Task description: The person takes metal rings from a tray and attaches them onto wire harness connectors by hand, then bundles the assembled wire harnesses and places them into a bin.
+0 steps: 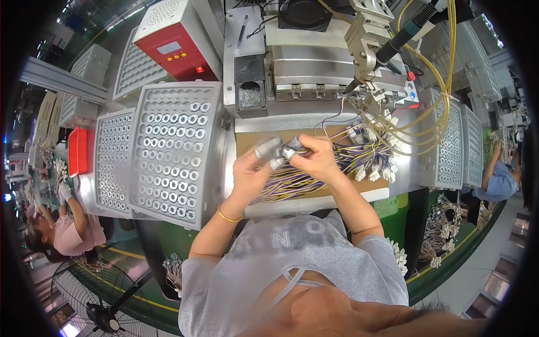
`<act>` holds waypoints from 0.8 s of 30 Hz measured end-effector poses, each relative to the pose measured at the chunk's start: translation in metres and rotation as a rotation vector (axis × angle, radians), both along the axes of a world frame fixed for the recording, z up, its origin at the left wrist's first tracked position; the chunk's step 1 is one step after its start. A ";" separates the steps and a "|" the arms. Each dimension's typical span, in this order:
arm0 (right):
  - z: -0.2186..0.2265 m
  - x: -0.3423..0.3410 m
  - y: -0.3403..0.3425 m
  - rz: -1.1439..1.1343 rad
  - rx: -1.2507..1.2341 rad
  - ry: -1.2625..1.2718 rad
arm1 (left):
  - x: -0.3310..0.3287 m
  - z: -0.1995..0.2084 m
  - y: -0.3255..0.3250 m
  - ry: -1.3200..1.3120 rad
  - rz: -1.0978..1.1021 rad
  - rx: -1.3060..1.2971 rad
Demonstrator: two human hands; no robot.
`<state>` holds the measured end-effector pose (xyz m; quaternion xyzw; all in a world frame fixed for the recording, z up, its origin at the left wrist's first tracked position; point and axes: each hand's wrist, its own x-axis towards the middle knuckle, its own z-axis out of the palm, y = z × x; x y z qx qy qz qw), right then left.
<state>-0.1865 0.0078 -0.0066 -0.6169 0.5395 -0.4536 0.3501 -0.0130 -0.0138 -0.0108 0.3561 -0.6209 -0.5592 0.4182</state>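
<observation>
My right hand (315, 158) pinches a small shiny part (288, 153) between thumb and forefinger; dark wires seem to run from it. Its exact kind is too small to make out. Close on its left, my left hand (254, 168) has pale covers on its fingertips and is smeared by motion, so whether it grips the part is unclear. Beneath both hands, a bundle of yellow, purple and dark wires (297, 182) lies across a brown board (245, 140). White connectors (373, 163) cluster at the bundle's right end.
At left stand grey trays (179, 86) with rows of metal rings, a red-fronted control box (178, 50) and a red bin (78, 151). A metal fixture (311, 64) spans the back, beside a black box (250, 70). Yellow cables (443, 84) loop at right. Other people work both sides.
</observation>
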 end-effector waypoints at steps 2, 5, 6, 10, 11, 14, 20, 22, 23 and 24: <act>0.011 0.000 -0.001 0.004 -0.037 0.014 | -0.003 0.005 0.000 0.057 -0.009 0.042; 0.016 0.005 -0.001 0.026 0.001 -0.017 | -0.003 0.004 -0.003 0.145 -0.018 0.166; 0.016 0.007 -0.001 0.043 0.077 -0.062 | -0.003 0.002 -0.004 0.177 -0.018 0.249; 0.014 0.015 -0.004 0.051 0.209 -0.203 | -0.007 -0.005 -0.008 0.322 0.028 0.504; 0.015 0.016 -0.005 0.046 0.209 -0.201 | -0.007 -0.004 -0.011 0.324 0.023 0.506; 0.017 0.016 -0.010 0.056 0.164 -0.327 | -0.005 0.006 -0.016 0.520 -0.041 0.615; 0.006 0.009 -0.016 -0.024 0.232 -0.305 | -0.009 -0.007 -0.019 0.620 -0.203 0.635; 0.001 0.000 -0.019 -0.125 0.160 -0.341 | -0.008 -0.007 -0.025 0.657 -0.146 0.563; 0.006 -0.003 -0.022 -0.231 0.081 -0.373 | -0.001 -0.011 -0.031 0.656 -0.140 0.563; 0.010 -0.009 -0.025 -0.276 0.116 -0.362 | 0.007 -0.018 -0.038 0.394 -0.043 0.429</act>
